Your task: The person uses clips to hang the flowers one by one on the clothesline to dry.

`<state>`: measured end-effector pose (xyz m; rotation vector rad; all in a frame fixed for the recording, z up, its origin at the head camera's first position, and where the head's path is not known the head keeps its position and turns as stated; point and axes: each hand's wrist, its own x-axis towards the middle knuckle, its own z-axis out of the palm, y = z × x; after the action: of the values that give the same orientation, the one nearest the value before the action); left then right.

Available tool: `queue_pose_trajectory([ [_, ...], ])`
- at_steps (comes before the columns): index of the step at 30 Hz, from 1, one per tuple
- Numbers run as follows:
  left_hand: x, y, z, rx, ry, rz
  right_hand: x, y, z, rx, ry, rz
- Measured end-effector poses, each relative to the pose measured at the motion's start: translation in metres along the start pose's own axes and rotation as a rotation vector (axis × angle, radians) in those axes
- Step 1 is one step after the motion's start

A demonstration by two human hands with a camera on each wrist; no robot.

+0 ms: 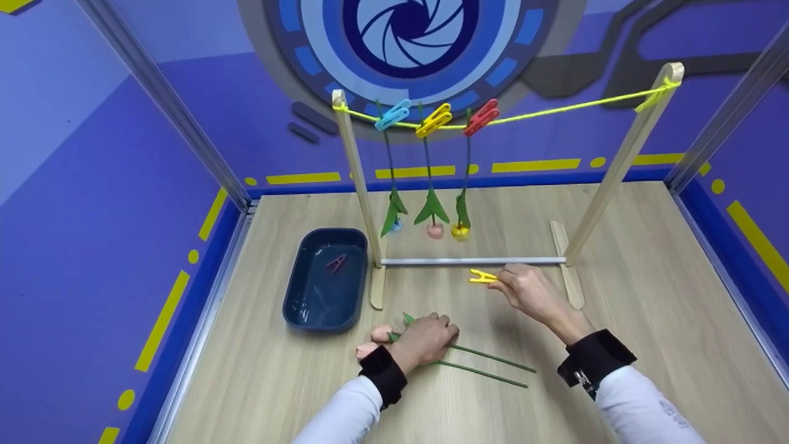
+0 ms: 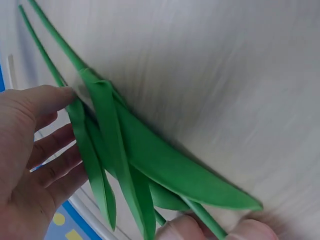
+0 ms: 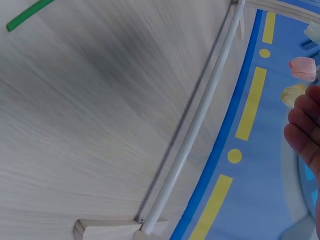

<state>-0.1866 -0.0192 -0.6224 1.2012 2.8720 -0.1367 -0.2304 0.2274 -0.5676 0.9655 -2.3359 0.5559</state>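
Two pink artificial tulips lie side by side on the wooden table, heads to the left; the upper tulip (image 1: 381, 333) and the lower tulip (image 1: 365, 351) have long green stems. My left hand (image 1: 425, 339) is over them, and in the left wrist view its thumb and fingers pinch one stem (image 2: 62, 80) beside the broad leaves (image 2: 165, 155). Between the fingertips of my right hand (image 1: 531, 293) is a yellow clothespin (image 1: 481, 277), held in front of the rack's low white bar (image 1: 474, 261). The right wrist view shows only fingers (image 3: 302, 132) of that hand, with the clothespin hidden.
On a yellow cord (image 1: 548, 113) between two wooden posts, blue, yellow and red clothespins hold three upside-down tulips: blue (image 1: 396, 226), pink (image 1: 435, 231) and yellow (image 1: 460, 232). Left of the rack stands a dark blue basin (image 1: 325, 324) containing a reddish clothespin (image 1: 336, 264).
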Motion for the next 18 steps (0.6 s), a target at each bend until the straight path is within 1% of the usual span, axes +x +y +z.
queue_pose_trajectory([
  [4, 0.0000, 0.0034, 0.0014, 0.027, -0.025, -0.002, -0.0010, 0.0001, -0.0009, -0.005, -0.011, 0.003],
  [12, -0.0016, 0.0070, 0.0034, 0.038, 0.007, -0.024, -0.0020, 0.0012, -0.0012, -0.011, -0.021, 0.009],
  [18, -0.0014, 0.0063, 0.0034, 0.037, -0.028, -0.022, -0.0047, 0.0004, -0.0027, -0.041, -0.036, 0.028],
])
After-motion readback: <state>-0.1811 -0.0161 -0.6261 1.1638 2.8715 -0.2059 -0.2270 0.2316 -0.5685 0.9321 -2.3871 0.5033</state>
